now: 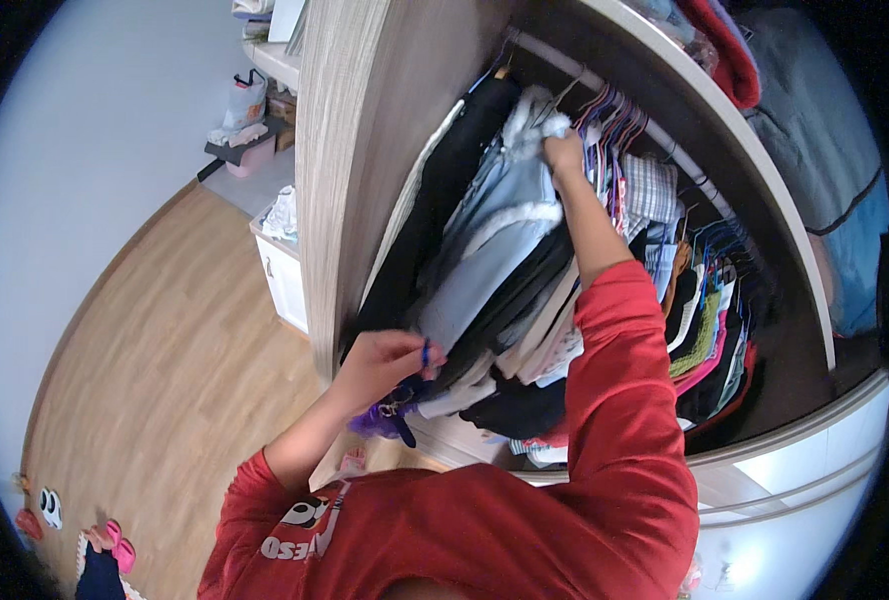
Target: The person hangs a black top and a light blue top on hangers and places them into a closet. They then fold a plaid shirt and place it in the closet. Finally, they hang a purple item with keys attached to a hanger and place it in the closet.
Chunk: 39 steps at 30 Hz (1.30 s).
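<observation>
My right hand [565, 155] reaches up into the wardrobe and is closed at the collar of a light blue coat [495, 235] with white fluffy trim, which hangs from the rail. Lower down, my left hand [385, 360] is pinched around a thin blue loop [426, 353]; whether it belongs to a hanger or a strap I cannot make out. Just beneath that hand hangs a fluffy purple item [373, 422] with dark and shiny parts. Black garments [475, 125] hang to the left of the coat.
Several clothes crowd the hanging rail [565, 62], among them a checked shirt [652, 188]. The wardrobe's side panel [340, 150] stands at left, a white cabinet [283, 282] behind it. Folded bedding [815, 130] lies above right. Pink slippers [122, 548] and another person's leg show lower left.
</observation>
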Tool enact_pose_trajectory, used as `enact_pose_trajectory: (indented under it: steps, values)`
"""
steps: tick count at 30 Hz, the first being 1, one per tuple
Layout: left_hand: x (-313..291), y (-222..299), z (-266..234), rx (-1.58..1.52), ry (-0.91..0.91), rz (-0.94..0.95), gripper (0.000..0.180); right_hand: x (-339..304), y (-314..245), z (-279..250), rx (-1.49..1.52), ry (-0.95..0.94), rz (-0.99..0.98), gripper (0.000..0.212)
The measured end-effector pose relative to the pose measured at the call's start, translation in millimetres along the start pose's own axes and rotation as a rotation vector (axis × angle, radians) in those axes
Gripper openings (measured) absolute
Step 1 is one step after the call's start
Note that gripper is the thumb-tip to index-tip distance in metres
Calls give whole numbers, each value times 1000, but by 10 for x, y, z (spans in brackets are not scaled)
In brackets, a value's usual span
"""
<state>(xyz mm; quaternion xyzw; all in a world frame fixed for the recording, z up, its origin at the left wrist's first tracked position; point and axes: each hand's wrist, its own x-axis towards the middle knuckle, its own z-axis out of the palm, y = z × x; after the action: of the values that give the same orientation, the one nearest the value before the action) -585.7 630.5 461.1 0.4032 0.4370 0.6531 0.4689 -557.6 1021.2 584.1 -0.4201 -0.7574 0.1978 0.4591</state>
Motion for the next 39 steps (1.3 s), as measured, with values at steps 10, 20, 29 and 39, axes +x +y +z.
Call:
enact_pose_trajectory:
  steps: [10, 20, 29, 39]
  values:
    - [1289, 1079, 505, 82, 18, 382, 21, 195, 22, -79, 73, 151, -27, 21]
    - [2891, 1506, 736, 8, 69, 459, 15, 7, -209, -251, 300, 170, 13, 19]
    - [3899, 1644, 521, 542, 238, 706, 15, -561, -403, -444, 366, 17, -231, 18]
    - [3818, 1998, 485, 207, -292, 126, 25, -676, -273, -495, 233, 12, -267, 23]
